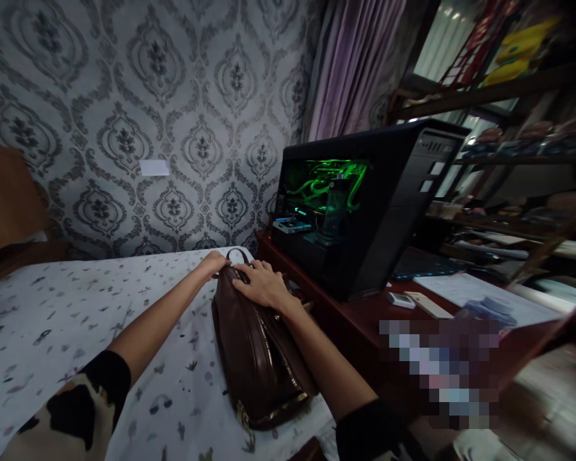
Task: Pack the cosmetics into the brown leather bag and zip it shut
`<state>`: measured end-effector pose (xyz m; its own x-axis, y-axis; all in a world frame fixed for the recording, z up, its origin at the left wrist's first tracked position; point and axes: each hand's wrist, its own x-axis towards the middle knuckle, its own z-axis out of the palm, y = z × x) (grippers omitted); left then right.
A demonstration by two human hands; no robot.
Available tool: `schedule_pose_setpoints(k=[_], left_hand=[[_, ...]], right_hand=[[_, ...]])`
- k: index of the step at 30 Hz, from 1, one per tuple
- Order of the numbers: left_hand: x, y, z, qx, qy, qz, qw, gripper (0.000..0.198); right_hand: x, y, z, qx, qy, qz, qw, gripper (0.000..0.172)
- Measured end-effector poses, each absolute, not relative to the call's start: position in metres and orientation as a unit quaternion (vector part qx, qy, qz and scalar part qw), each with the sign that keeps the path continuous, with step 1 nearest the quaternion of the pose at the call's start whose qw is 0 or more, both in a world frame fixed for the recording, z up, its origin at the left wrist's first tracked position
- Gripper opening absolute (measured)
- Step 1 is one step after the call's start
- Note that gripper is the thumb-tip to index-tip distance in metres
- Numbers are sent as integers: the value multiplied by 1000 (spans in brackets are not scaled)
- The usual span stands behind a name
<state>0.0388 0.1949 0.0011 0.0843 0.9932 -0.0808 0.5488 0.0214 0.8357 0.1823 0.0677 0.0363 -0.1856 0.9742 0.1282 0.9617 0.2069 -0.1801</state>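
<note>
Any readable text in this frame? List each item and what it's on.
Nothing can be read in this frame.
white slip on the wallpaper: no print can be made out.
white stickers on the computer case: too small to read.
papers on the desk: blurred.
red banner at top right: blurred.
brown bag: no lettering shows.

Bag [259, 346] lies on bed [52, 320], computer [360, 205] to its right.
</note>
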Motion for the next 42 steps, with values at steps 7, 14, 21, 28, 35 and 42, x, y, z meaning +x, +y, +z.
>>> schedule_pose_setpoints(k=[7,14,21,28,35,42], left_hand=[[37,190,14,641,595,271,403,36],[58,202,18,654,592,243,403,37],[80,225,25,689,599,208,351,38],[95,231,24,726,580,177,323,37],[93,228,20,735,573,200,302,36],[88,228,14,722,550,265,325,36]], right_hand=[[184,70,33,-625,-772,28,111,53],[183,70,33,-621,-775,25,115,54],[183,70,34,-621,-774,28,116,53],[183,66,36,-624,-772,27,117,51],[183,67,35,-621,-775,22,116,52],[183,67,34,-621,-776,21,110,50]])
